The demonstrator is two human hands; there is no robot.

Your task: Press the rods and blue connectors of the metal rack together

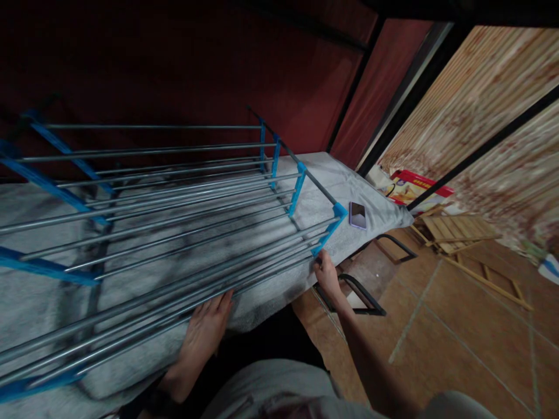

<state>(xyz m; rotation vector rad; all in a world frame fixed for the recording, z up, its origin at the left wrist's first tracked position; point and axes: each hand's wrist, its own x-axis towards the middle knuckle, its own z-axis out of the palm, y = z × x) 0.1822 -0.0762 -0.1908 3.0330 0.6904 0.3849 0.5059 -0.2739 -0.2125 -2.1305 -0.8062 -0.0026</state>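
Rack, location: a metal-tube rack (190, 194) is lying along the cloth-covered bench (334, 171), its near edge facing the seated person. The hands are working well apart on that edge. The right hand (326, 273) is pinching the lower tip of a blue end bracket (336, 215), where the front tubes are ending. The left hand (209, 320) is resting on the front tubes, back upward, fingers extended and not closing; its thumb is not showing clearly.

Step in hand, as judged: the person is steadying the near edge while handling its corner joint. Any next move is probably calling for a secure hold at that corner and even support along the tubes, since a long frame could be twisting if one end is lifted alone.

Materials: the tubes are appearing slim, round and dull silver; the brackets are looking like moulded plastic, angular and bright blue. The grey-white cloth is showing a soft, napped, slightly wrinkled surface. A phone (358, 215) with a glossy dark face is lying just beside the rack's corner.
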